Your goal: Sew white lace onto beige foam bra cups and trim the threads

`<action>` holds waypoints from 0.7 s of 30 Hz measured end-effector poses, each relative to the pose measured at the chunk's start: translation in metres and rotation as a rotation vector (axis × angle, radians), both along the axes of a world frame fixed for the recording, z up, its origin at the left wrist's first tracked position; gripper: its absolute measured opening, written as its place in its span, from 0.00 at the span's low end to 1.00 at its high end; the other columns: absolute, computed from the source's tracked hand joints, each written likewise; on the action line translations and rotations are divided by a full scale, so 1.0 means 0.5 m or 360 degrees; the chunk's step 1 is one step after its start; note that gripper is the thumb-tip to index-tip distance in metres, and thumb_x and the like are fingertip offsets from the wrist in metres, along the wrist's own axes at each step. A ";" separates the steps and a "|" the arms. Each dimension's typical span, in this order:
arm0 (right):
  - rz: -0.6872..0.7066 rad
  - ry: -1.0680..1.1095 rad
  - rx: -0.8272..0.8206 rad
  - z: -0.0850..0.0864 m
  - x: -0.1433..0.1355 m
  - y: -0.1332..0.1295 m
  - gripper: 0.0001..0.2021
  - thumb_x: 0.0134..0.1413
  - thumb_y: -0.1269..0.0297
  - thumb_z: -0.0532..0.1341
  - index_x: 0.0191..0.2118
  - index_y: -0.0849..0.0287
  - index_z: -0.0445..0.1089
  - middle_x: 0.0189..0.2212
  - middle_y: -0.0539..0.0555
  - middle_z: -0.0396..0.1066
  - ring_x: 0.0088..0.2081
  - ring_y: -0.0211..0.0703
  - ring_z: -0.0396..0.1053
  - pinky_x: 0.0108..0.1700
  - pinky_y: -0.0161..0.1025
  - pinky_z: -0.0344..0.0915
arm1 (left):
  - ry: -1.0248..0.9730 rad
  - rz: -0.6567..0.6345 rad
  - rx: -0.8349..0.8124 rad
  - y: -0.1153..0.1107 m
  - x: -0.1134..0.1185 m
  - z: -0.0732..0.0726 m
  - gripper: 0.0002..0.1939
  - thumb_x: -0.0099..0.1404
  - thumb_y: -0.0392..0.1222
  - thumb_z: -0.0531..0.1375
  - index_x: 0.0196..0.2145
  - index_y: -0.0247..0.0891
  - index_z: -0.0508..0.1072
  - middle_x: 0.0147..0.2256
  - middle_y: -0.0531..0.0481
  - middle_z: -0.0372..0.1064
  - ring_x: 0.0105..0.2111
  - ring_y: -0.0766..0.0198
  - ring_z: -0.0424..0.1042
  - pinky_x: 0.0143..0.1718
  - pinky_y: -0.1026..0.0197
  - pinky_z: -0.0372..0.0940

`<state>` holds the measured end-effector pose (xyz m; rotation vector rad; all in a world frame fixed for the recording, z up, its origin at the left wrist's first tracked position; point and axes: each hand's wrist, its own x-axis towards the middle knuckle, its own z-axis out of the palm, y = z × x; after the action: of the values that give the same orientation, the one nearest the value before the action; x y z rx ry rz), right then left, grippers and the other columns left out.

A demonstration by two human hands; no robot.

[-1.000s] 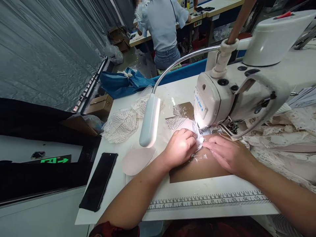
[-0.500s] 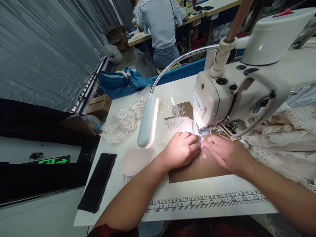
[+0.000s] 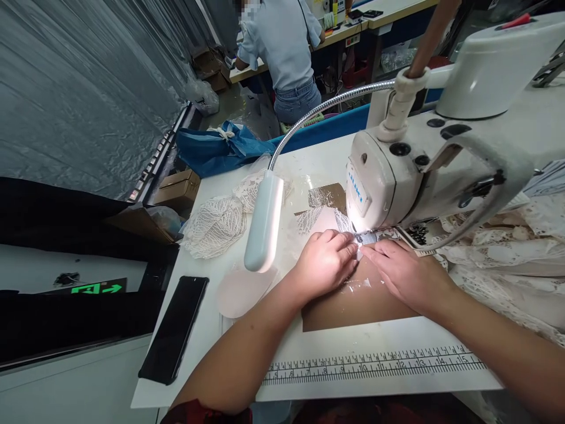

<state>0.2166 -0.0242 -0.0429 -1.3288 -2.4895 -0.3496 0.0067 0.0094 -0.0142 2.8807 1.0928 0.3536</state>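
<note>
A pale pink fabric piece with white lace (image 3: 320, 219) lies at the needle of the white sewing machine (image 3: 375, 182), under a bright light. My left hand (image 3: 326, 263) is closed, its curled fingers pressing the lace piece's near edge just before the needle. Opposite it, my right hand (image 3: 408, 275) has thumb and fingers together, the fingertips meeting the same edge close to the left ones. What lies beneath the fingers is mostly hidden. Under both hands is a brown plate (image 3: 357, 306) with small white scraps.
A lamp (image 3: 263, 224) on a bendy metal neck hangs left of the hands. Lace pieces (image 3: 216, 227), a pale oval piece (image 3: 241, 291) and a black phone (image 3: 174, 330) lie left. Lace fabric (image 3: 507, 265) is heaped right. A person (image 3: 286, 53) sits beyond.
The lace piece has shifted and turned slightly at the needle, more pink showing beside the left hand. Both hands stay nearly in place. The person beyond has leaned left.
</note>
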 end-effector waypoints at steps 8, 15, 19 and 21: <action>0.0101 0.0130 0.0005 0.009 0.006 0.001 0.21 0.58 0.74 0.51 0.51 0.55 0.74 0.34 0.53 0.75 0.31 0.40 0.67 0.29 0.38 0.55 | -0.0100 0.0236 -0.0050 0.014 -0.001 -0.015 0.18 0.70 0.47 0.52 0.51 0.37 0.74 0.50 0.40 0.72 0.49 0.49 0.67 0.46 0.48 0.64; 0.0143 0.0137 -0.0045 0.014 0.011 0.003 0.18 0.60 0.71 0.51 0.49 0.56 0.75 0.33 0.51 0.74 0.30 0.41 0.67 0.23 0.38 0.54 | -0.0098 0.0479 -0.0038 0.031 -0.013 -0.013 0.20 0.69 0.46 0.53 0.54 0.35 0.72 0.57 0.39 0.66 0.55 0.45 0.63 0.53 0.43 0.63; 0.0081 0.0179 -0.0209 -0.006 0.023 0.002 0.18 0.61 0.67 0.51 0.51 0.53 0.74 0.36 0.53 0.74 0.32 0.42 0.70 0.26 0.38 0.58 | -0.0062 0.0658 -0.0015 0.034 -0.020 -0.013 0.19 0.70 0.44 0.52 0.54 0.36 0.70 0.57 0.40 0.65 0.56 0.48 0.62 0.56 0.47 0.62; 0.0095 0.0243 -0.0259 -0.014 0.031 0.006 0.17 0.61 0.64 0.52 0.50 0.49 0.74 0.36 0.53 0.73 0.31 0.42 0.70 0.27 0.39 0.60 | 0.0000 0.0762 -0.0042 0.033 -0.025 -0.007 0.19 0.70 0.44 0.51 0.55 0.38 0.69 0.58 0.41 0.64 0.57 0.49 0.62 0.56 0.47 0.62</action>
<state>0.2323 -0.0214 -0.0497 -1.2851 -2.4655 -0.0310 -0.0057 0.0261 -0.0176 2.5636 1.7661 0.3470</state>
